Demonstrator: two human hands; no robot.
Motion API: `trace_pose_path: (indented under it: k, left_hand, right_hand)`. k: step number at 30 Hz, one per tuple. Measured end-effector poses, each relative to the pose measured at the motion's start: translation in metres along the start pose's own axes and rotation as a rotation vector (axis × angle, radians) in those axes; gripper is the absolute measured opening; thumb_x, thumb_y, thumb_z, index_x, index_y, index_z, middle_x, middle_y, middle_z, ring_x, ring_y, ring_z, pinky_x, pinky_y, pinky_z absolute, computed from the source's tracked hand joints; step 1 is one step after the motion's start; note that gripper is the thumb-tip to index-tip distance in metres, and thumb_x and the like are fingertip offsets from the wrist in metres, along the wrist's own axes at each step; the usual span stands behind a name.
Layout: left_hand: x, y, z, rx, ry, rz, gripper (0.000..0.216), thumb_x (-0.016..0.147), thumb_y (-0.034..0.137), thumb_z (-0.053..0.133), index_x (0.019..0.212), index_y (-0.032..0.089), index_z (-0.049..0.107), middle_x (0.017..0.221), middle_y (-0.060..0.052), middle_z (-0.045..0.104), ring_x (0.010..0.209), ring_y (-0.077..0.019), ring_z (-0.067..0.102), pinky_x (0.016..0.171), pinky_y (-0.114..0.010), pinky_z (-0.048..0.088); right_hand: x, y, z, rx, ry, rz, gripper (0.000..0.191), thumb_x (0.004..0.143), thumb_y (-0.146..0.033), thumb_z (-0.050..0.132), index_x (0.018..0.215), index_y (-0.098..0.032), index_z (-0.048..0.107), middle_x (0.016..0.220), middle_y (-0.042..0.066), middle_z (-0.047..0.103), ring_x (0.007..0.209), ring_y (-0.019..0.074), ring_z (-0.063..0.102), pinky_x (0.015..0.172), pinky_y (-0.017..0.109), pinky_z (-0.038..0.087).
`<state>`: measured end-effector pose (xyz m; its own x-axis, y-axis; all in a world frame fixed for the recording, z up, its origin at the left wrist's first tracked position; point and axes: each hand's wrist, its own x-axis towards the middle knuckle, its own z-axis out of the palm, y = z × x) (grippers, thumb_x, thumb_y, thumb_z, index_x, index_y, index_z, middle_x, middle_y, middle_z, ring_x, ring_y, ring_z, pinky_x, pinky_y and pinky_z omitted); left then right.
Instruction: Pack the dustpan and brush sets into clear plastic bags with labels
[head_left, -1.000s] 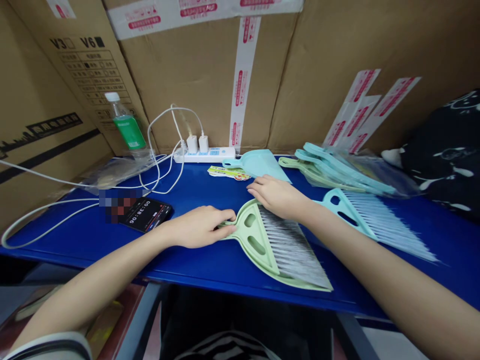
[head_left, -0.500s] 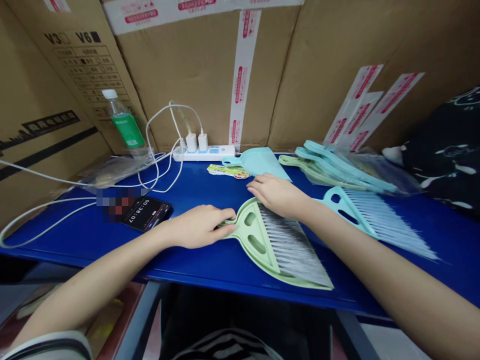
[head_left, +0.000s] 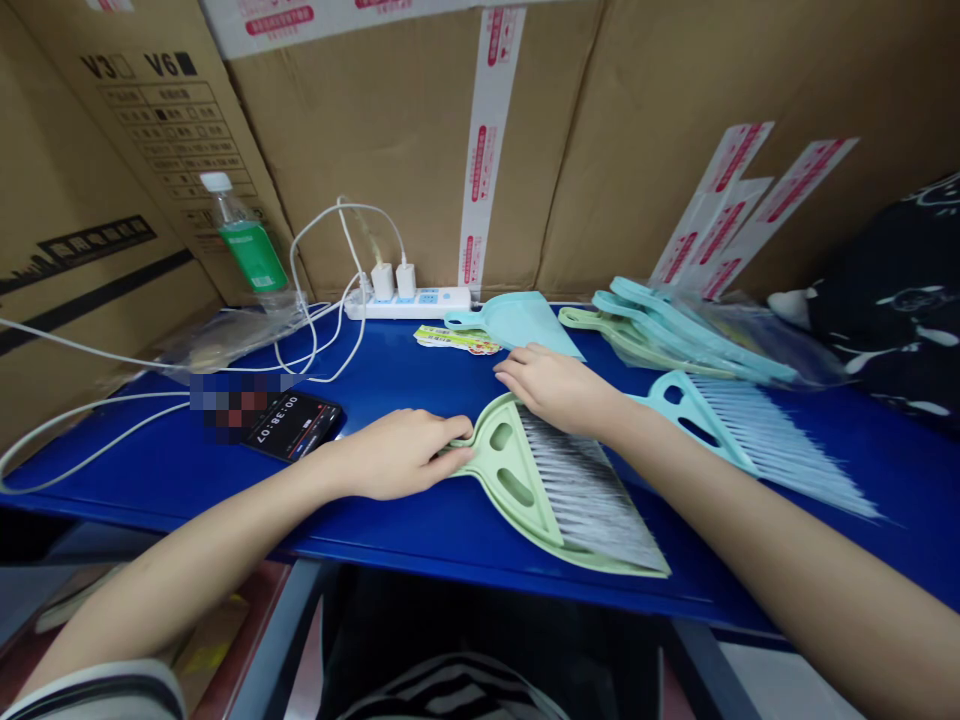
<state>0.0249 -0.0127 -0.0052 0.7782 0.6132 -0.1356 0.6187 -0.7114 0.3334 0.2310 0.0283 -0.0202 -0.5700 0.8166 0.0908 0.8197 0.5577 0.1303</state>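
A pale green hand brush with grey bristles [head_left: 555,480] lies in a matching green dustpan on the blue table [head_left: 420,520]. My left hand [head_left: 401,452] is closed round the green handle at its left end. My right hand [head_left: 551,385] lies flat with fingers stretched out on the upper edge of the brush head. A light blue brush [head_left: 750,435] lies just right of my right forearm. A light blue dustpan [head_left: 517,322] sits behind my right hand.
A phone showing a timer [head_left: 292,425] lies left of my left hand. Behind are a power strip with chargers [head_left: 409,298], white cables [head_left: 97,425], a green-labelled bottle [head_left: 244,245], a bagged stack of brushes and dustpans [head_left: 690,335], a dark cushion [head_left: 892,300] and cardboard walls [head_left: 637,130].
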Motion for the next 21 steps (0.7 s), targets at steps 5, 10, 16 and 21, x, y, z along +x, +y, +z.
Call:
trace_pose_path:
  k: [5, 10, 16, 21]
  left_hand:
    - [0.0001, 0.0009, -0.0004, 0.011, -0.004, -0.007, 0.024, 0.097, 0.033, 0.036, 0.075, 0.022, 0.04, 0.058, 0.004, 0.046, 0.053, -0.0149, 0.045, 0.053, -0.026, 0.026]
    - [0.0003, 0.0014, 0.0003, 0.029, -0.009, -0.018, 0.024, 0.097, 0.033, 0.036, 0.076, 0.021, 0.04, 0.059, 0.004, 0.046, 0.054, -0.0148, 0.046, 0.053, -0.026, 0.026]
    - [-0.0002, 0.0017, 0.0011, 0.042, -0.015, -0.032, 0.023, 0.097, 0.032, 0.037, 0.077, 0.021, 0.039, 0.06, 0.004, 0.047, 0.055, -0.015, 0.048, 0.053, -0.026, 0.028]
    - [0.0001, 0.002, 0.0013, 0.051, -0.011, -0.035, 0.023, 0.097, 0.032, 0.036, 0.076, 0.021, 0.038, 0.061, 0.004, 0.047, 0.055, -0.015, 0.048, 0.053, -0.026, 0.028]
  right_hand:
    - [-0.0001, -0.0015, -0.0011, -0.004, -0.022, 0.014, 0.04, 0.098, -0.024, 0.03, 0.106, -0.01, 0.067, 0.103, 0.015, 0.068, 0.099, 0.0275, 0.06, 0.085, 0.038, 0.046]
    - [-0.0006, 0.0011, 0.0024, -0.005, 0.023, -0.01, 0.041, 0.098, -0.025, 0.03, 0.104, -0.011, 0.068, 0.101, 0.015, 0.068, 0.096, 0.0264, 0.06, 0.083, 0.037, 0.046]
    - [-0.0006, 0.0008, 0.0031, 0.013, 0.013, -0.004, 0.04, 0.098, -0.025, 0.03, 0.104, -0.01, 0.067, 0.101, 0.015, 0.068, 0.096, 0.0269, 0.059, 0.083, 0.037, 0.044]
    - [-0.0004, -0.0033, -0.0015, 0.017, -0.031, 0.031, 0.04, 0.098, -0.023, 0.031, 0.107, -0.008, 0.066, 0.105, 0.016, 0.067, 0.1, 0.028, 0.058, 0.085, 0.038, 0.044]
